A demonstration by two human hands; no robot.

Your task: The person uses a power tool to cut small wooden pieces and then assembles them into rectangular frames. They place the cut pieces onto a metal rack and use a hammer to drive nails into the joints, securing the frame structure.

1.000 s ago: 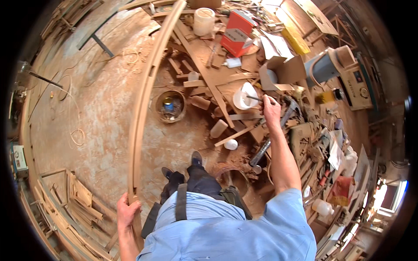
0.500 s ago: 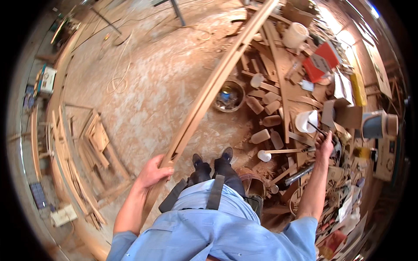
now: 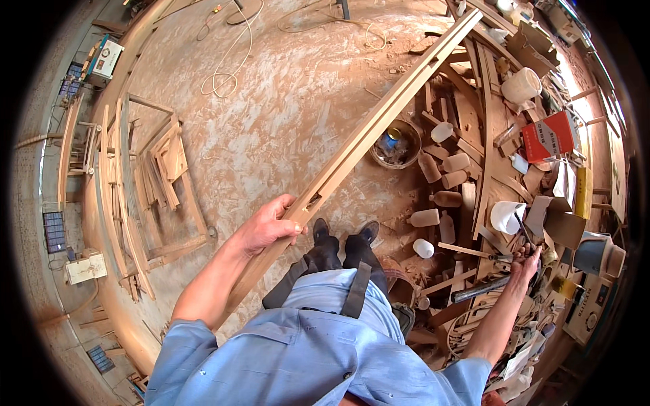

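Observation:
A long, pale wooden beam [image 3: 379, 128], grooved lengthwise with a slot near its near end, slants from my left forearm to the far right. My left hand [image 3: 274, 223] is closed around it just below the slot, thumb on top. Over on the right, my right hand [image 3: 525, 260] has its fingers curled at the end of a thin dark stick [image 3: 523, 229]. The stick's other end reaches into a white cut-open plastic container [image 3: 506, 216]. Beside that hand lies a tool with a light wooden handle [image 3: 466, 250]; its dark head is partly lost in the clutter.
A round basin [image 3: 396, 145] of scraps stands beneath the beam. Several dusty plastic bottles [image 3: 447, 198], a red box [image 3: 548, 137] and an open cardboard box [image 3: 558, 220] crowd the right. Wooden frames [image 3: 172, 196] lie left; a pale cord [image 3: 233, 74] loops on the floor.
The whole view has turned and shifted. My right hand sits slightly nearer me relative to the white container. My left hand keeps its place on the beam, which has moved a little forward.

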